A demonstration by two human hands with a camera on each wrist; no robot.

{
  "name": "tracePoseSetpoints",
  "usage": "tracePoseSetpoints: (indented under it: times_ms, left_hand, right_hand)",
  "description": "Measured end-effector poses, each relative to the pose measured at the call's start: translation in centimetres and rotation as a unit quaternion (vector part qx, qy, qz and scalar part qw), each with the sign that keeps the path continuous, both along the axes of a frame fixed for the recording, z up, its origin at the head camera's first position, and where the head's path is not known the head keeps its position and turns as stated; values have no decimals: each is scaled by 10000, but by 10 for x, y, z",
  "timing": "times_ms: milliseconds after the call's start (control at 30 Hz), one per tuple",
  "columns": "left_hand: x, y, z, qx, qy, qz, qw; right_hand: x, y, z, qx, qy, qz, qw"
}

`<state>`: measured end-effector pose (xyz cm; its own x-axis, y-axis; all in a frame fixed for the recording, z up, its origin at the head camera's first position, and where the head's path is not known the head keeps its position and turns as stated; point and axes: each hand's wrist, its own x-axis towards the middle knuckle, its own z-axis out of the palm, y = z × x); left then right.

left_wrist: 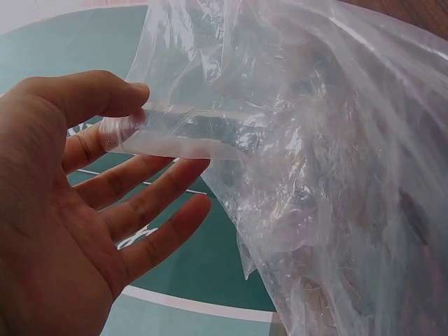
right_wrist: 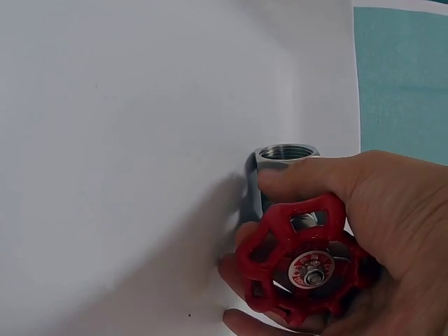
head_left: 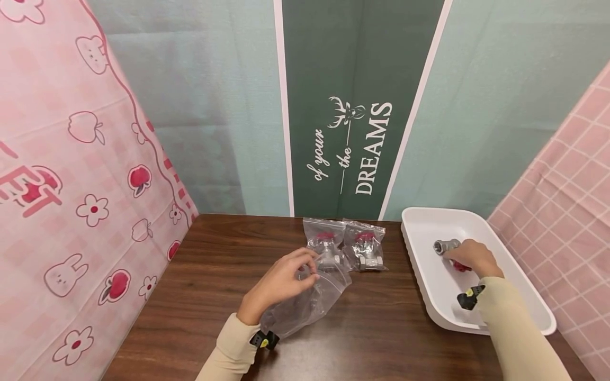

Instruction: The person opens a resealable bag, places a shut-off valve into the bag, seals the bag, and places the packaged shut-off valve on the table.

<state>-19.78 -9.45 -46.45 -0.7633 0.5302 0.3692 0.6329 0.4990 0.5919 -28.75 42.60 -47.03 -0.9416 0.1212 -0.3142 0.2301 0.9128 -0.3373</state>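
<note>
In the head view, my left hand (head_left: 288,278) pinches the top edge of a clear zip bag (head_left: 305,304) between thumb and forefinger. The left wrist view shows the bag (left_wrist: 301,189) hanging crumpled beside that hand (left_wrist: 91,182), whose other fingers are spread loosely. Inside the white tray (head_left: 431,296), my right hand (head_left: 474,256) grips a metal gate valve (head_left: 445,246). The valve's red handwheel (right_wrist: 308,262) faces the right wrist camera, under the palm, and its threaded opening (right_wrist: 287,152) shows past the thumb of the right hand (right_wrist: 392,224).
Two zip bags, each holding a red-wheeled valve, lie side by side at the table's back; the right bagged valve (head_left: 367,254) is fully seen, the left bagged valve (head_left: 326,243) partly covered. A printed curtain (head_left: 229,132) stands behind the wooden table (head_left: 190,307).
</note>
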Motion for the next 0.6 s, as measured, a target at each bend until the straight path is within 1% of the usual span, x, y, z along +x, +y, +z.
tracePoseSetpoints:
  times_ms: [133, 367, 600]
  left_hand:
    - [0, 1, 0, -11, 12, 6, 10000]
    - [-1, 2, 0, -48, 3, -21, 10000]
    - [-1, 1, 0, 125, -41, -82, 9999]
  right_hand:
    - [1, 3, 0, 7, 109, -74, 9999]
    - [5, 8, -6, -305, 94, -213, 9993]
    - [8, 10, -5, -201, 200, -314, 9991]
